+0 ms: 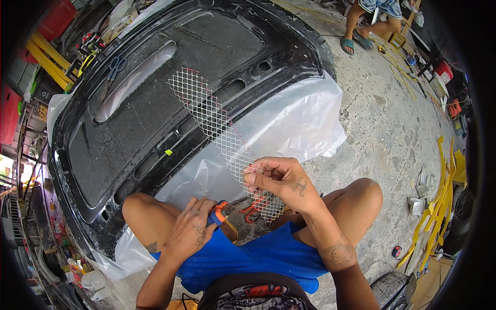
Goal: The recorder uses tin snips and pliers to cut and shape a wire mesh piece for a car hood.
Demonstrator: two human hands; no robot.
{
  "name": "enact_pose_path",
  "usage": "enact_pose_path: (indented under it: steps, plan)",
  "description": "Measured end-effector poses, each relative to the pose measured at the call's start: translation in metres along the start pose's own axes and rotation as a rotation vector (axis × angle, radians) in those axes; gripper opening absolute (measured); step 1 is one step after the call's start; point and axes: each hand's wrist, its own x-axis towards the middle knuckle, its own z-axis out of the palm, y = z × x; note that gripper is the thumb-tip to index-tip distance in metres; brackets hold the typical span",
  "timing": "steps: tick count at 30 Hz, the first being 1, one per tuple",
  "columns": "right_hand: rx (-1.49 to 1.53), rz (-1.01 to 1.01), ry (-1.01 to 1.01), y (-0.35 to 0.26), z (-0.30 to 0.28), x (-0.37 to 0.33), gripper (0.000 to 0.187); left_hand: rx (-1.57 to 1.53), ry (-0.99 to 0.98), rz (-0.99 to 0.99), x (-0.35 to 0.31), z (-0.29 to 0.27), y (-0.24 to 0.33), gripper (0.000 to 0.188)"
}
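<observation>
Silvery expanded-metal mesh strip, edged with a faint red line, held up at its near end by the right hand, fingers pinched shut on the lower part; far end reaching out and up over a black car body panel lying on the concrete floor. Left hand low by the left knee, closed around snips with blue and orange handles, blades near the strip's bottom edge. Clear plastic sheeting spread beneath the panel, blue-handled scissors resting on its far left part. Yellow offcuts piled at right, red bins far left, another person's sandalled feet far right.

Mesh judged light and springy, holding its length unsupported yet easy to bend; cut edges likely sharp and snagging, so best taken flat between thumb and fingertips on the faces close to the working end, away from the raw wire tips. Firm pinch probably needed to stop the strip twisting.
</observation>
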Motion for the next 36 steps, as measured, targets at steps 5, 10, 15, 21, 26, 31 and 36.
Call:
enact_pose_path:
  steps: [5, 10, 15, 21, 26, 31, 36]
  plan:
    - [-0.005, 0.013, 0.003, -0.002, 0.000, -0.001, 0.017, -0.010, -0.004, -0.004, -0.002, 0.005, -0.002, 0.041]
    - [-0.001, 0.004, -0.002, -0.001, 0.002, -0.001, 0.017, 0.007, 0.007, -0.029, -0.003, 0.003, 0.000, 0.042]
    - [-0.020, -0.018, 0.001, 0.000, 0.002, -0.002, 0.019, 0.021, 0.014, -0.026, -0.002, 0.000, 0.002, 0.041]
    - [-0.023, 0.014, -0.001, -0.001, 0.001, -0.001, 0.020, 0.018, -0.019, -0.056, 0.000, -0.003, 0.007, 0.038]
    - [0.012, -0.005, -0.007, 0.002, 0.001, 0.000, 0.018, 0.026, 0.003, -0.023, -0.002, 0.005, -0.005, 0.040]
    - [0.051, 0.003, -0.017, 0.002, 0.001, -0.001, 0.018, -0.018, 0.004, -0.005, 0.000, 0.001, -0.003, 0.037]
    - [0.174, 0.082, -0.044, 0.003, 0.000, 0.002, 0.017, -0.050, 0.028, 0.014, 0.001, 0.004, -0.009, 0.036]
